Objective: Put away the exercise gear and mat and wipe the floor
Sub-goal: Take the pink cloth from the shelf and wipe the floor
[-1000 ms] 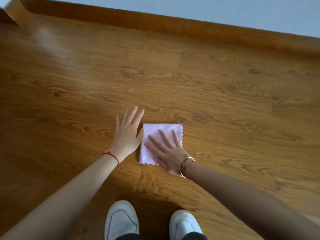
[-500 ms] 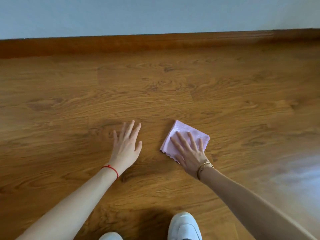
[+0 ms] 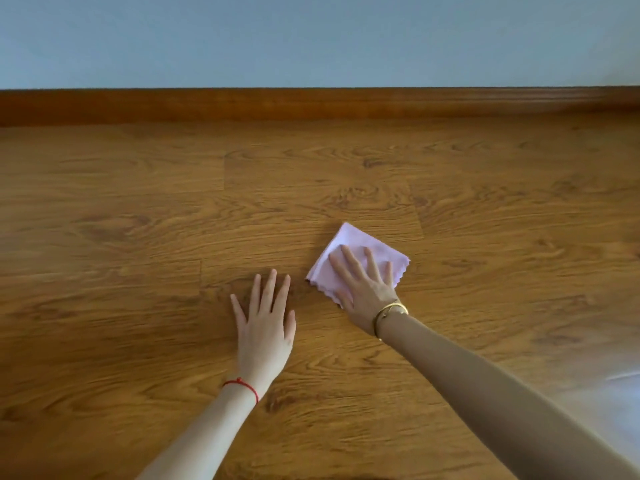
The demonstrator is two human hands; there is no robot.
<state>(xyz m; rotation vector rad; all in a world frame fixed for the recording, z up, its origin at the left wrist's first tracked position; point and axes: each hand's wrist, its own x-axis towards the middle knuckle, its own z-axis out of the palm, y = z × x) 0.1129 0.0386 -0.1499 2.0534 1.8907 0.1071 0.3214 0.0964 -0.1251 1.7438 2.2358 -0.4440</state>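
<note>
A small pink cloth (image 3: 350, 241) with scalloped edges lies folded on the wooden floor (image 3: 138, 209). My right hand (image 3: 363, 289), with a gold bangle at the wrist, presses flat on the cloth's near half, fingers spread over it. My left hand (image 3: 265, 327), with a red string at the wrist, rests palm down on the bare floor just left of the cloth, fingers apart, holding nothing. No exercise gear or mat is in view.
A wooden baseboard (image 3: 311, 103) runs across the far side under a pale blue wall (image 3: 311, 36). A bright patch of glare (image 3: 609, 407) lies on the floor at the lower right.
My right hand has slid the cloth to the right and away from me, apart from my left hand. The view has swung level with the baseboard, and my white shoes have dropped out of sight.
</note>
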